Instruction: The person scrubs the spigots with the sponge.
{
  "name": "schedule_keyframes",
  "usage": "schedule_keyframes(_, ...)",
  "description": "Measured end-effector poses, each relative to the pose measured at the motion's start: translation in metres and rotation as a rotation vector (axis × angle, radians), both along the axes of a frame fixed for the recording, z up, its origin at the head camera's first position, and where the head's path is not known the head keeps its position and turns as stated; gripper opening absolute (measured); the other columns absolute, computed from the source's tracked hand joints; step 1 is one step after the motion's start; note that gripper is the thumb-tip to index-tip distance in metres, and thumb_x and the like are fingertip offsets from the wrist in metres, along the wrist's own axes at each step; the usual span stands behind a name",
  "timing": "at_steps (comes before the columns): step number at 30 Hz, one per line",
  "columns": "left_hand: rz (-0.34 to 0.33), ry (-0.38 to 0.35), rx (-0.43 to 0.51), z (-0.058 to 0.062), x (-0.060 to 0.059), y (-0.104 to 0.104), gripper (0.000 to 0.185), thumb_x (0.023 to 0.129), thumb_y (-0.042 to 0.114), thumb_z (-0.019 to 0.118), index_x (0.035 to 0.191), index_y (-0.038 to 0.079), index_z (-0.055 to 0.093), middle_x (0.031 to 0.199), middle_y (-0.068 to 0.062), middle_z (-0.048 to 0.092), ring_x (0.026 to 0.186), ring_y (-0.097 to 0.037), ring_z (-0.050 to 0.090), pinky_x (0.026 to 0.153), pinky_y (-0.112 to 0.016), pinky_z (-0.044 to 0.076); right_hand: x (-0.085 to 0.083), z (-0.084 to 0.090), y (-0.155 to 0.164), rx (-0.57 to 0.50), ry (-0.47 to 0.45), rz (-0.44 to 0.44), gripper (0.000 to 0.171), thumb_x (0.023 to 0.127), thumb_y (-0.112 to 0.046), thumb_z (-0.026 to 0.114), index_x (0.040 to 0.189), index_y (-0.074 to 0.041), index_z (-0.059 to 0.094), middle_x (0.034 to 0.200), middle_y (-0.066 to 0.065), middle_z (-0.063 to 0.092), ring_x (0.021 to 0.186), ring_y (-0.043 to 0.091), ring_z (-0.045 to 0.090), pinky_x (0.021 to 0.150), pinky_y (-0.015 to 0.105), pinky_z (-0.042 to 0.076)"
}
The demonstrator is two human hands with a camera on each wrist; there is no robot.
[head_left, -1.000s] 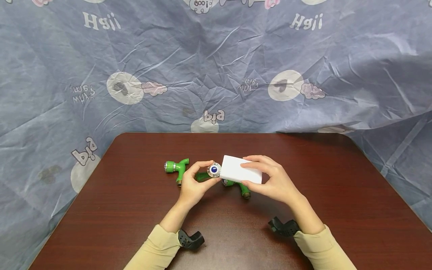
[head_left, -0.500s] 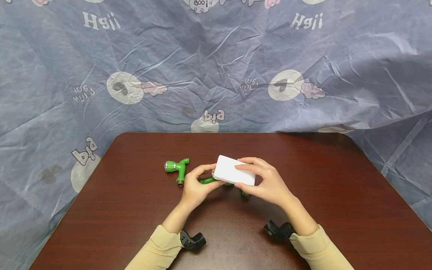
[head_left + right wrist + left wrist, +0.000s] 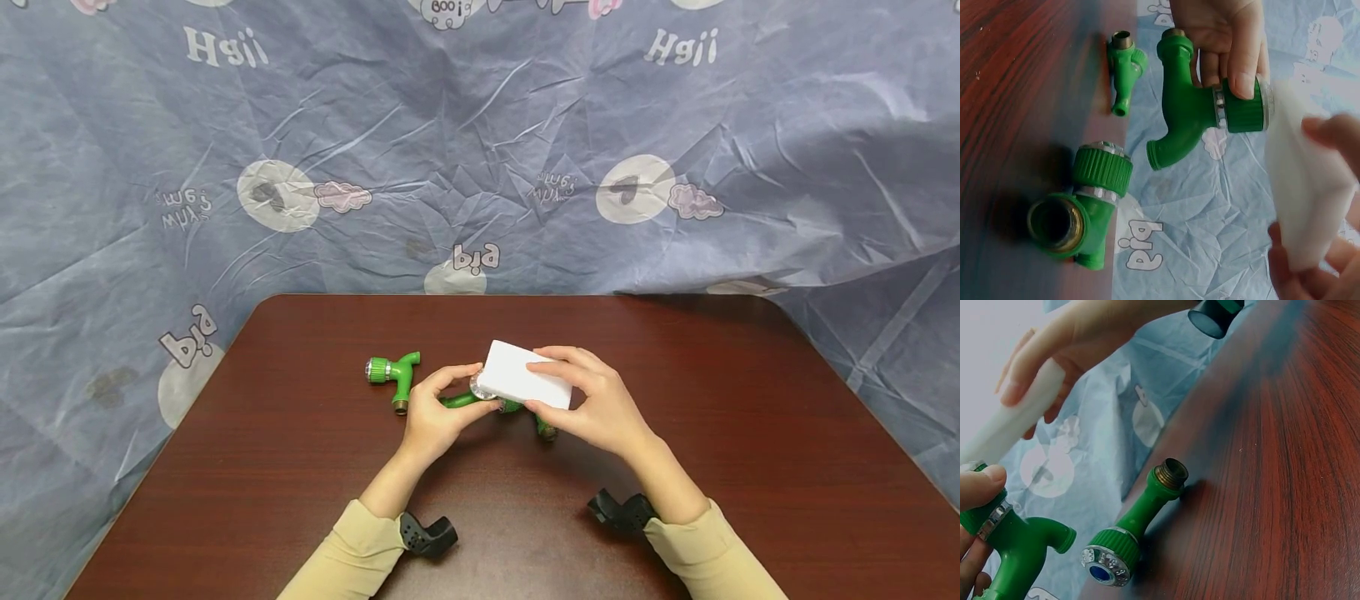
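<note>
My left hand point(image 3: 435, 417) grips a green plastic tap point(image 3: 457, 401) just above the brown table point(image 3: 300, 467), thumb on its ribbed knob point(image 3: 1242, 112). A white sponge block point(image 3: 521, 382) is pinched in my right hand point(image 3: 600, 408) and presses against the knob's chrome-rimmed face, hiding it. In the right wrist view the sponge point(image 3: 1307, 194) sits just right of the held tap point(image 3: 1188, 119). The left wrist view shows the sponge point(image 3: 1010, 425) above the tap point(image 3: 1016, 544).
A second green tap point(image 3: 396, 375) lies on the table left of my hands. A third one point(image 3: 543, 427), with a brass thread point(image 3: 1172, 472) and a blue-centred knob point(image 3: 1107, 569), lies under my right hand. Blue printed cloth point(image 3: 480, 150) hangs behind the table.
My right hand brought the sponge left and onto the knob's blue-centred face, covering it. Since half a second ago the sponge has shifted only slightly. The left hand has stayed put.
</note>
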State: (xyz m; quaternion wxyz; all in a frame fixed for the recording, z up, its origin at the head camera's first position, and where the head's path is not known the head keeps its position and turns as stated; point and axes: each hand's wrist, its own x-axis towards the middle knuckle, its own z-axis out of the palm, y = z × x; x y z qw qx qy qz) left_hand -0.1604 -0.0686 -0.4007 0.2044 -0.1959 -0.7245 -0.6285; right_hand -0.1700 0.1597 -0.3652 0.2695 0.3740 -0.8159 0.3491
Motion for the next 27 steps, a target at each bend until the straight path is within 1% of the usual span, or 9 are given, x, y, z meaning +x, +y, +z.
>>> schedule_keyframes(3, -0.001, -0.004, 0.019, -0.007, -0.004, 0.0, 0.049, 0.06, 0.002, 0.087, 0.105, 0.0, 0.069, 0.102, -0.008, 0.069, 0.093, -0.018, 0.065, 0.079, -0.028, 0.053, 0.001, 0.001, 0.0, -0.037, 0.003, -0.061, 0.037, 0.07, -0.022, 0.08, 0.105, -0.013, 0.071, 0.114, 0.003, 0.063, 0.104, 0.02, 0.057, 0.085, 0.023, 0.043)
schedule_keyframes(5, -0.004, -0.002, 0.021, -0.008, -0.004, -0.001, 0.048, 0.06, 0.003, 0.088, 0.105, 0.001, 0.069, 0.102, -0.007, 0.07, 0.092, -0.017, 0.065, 0.08, -0.031, 0.053, 0.002, 0.001, -0.001, -0.053, 0.018, -0.044, 0.037, 0.07, -0.021, 0.08, 0.105, -0.013, 0.071, 0.115, 0.004, 0.063, 0.103, 0.02, 0.057, 0.084, 0.023, 0.043)
schedule_keyframes(7, 0.0, 0.007, 0.01, -0.007, -0.004, -0.001, 0.046, 0.061, 0.002, 0.087, 0.104, 0.002, 0.07, 0.1, -0.008, 0.07, 0.091, -0.019, 0.065, 0.079, -0.037, 0.053, 0.002, 0.0, -0.002, -0.041, 0.027, 0.004, 0.038, 0.07, -0.021, 0.081, 0.106, -0.013, 0.071, 0.115, 0.003, 0.062, 0.103, 0.02, 0.057, 0.084, 0.024, 0.044)
schedule_keyframes(10, 0.003, 0.017, 0.002, 0.0, 0.0, -0.001, 0.044, 0.061, -0.003, 0.085, 0.103, 0.0, 0.069, 0.1, -0.011, 0.069, 0.091, -0.024, 0.064, 0.079, -0.045, 0.052, 0.002, -0.002, -0.005, -0.007, 0.027, 0.047, 0.038, 0.071, -0.022, 0.081, 0.107, -0.014, 0.071, 0.115, 0.003, 0.062, 0.104, 0.02, 0.057, 0.084, 0.027, 0.045)
schedule_keyframes(16, 0.01, -0.008, 0.007, 0.022, 0.012, 0.0, 0.044, 0.061, -0.005, 0.084, 0.102, -0.006, 0.067, 0.098, -0.017, 0.069, 0.089, -0.027, 0.064, 0.078, -0.039, 0.054, -0.001, -0.001, 0.0, -0.035, 0.028, -0.083, 0.039, 0.068, -0.017, 0.082, 0.105, -0.012, 0.071, 0.114, 0.005, 0.063, 0.102, 0.022, 0.058, 0.08, 0.028, 0.045)
schedule_keyframes(19, 0.009, -0.039, 0.027, 0.024, 0.013, 0.0, 0.044, 0.061, -0.006, 0.084, 0.101, -0.007, 0.066, 0.094, -0.018, 0.069, 0.082, -0.027, 0.064, 0.073, -0.043, 0.054, -0.002, 0.0, 0.003, -0.046, 0.015, -0.106, 0.04, 0.067, -0.017, 0.082, 0.105, -0.012, 0.071, 0.114, 0.004, 0.063, 0.103, 0.021, 0.057, 0.08, 0.026, 0.044)
schedule_keyframes(23, -0.004, -0.071, 0.055, 0.025, 0.013, 0.0, 0.043, 0.062, -0.007, 0.083, 0.099, -0.01, 0.062, 0.091, -0.02, 0.067, 0.076, -0.026, 0.062, 0.068, -0.047, 0.054, -0.004, -0.001, 0.006, -0.045, -0.009, -0.083, 0.039, 0.067, -0.016, 0.082, 0.104, -0.014, 0.071, 0.113, 0.002, 0.063, 0.103, 0.02, 0.058, 0.081, 0.021, 0.043)
schedule_keyframes(25, -0.015, -0.088, 0.067, 0.025, 0.013, 0.0, 0.042, 0.063, -0.008, 0.082, 0.1, -0.01, 0.06, 0.092, -0.021, 0.067, 0.076, -0.027, 0.062, 0.068, -0.045, 0.054, -0.005, -0.001, 0.008, -0.042, -0.01, -0.069, 0.039, 0.067, -0.016, 0.082, 0.104, -0.015, 0.071, 0.112, 0.002, 0.063, 0.102, 0.019, 0.058, 0.082, 0.019, 0.042)
schedule_keyframes(27, -0.019, -0.108, 0.084, 0.024, 0.013, 0.0, 0.042, 0.064, -0.008, 0.081, 0.1, -0.009, 0.059, 0.092, -0.021, 0.067, 0.073, -0.026, 0.062, 0.065, -0.038, 0.055, -0.006, -0.002, 0.009, -0.038, -0.01, -0.054, 0.038, 0.067, -0.016, 0.081, 0.103, -0.015, 0.071, 0.111, 0.002, 0.064, 0.101, 0.018, 0.058, 0.081, 0.018, 0.042)
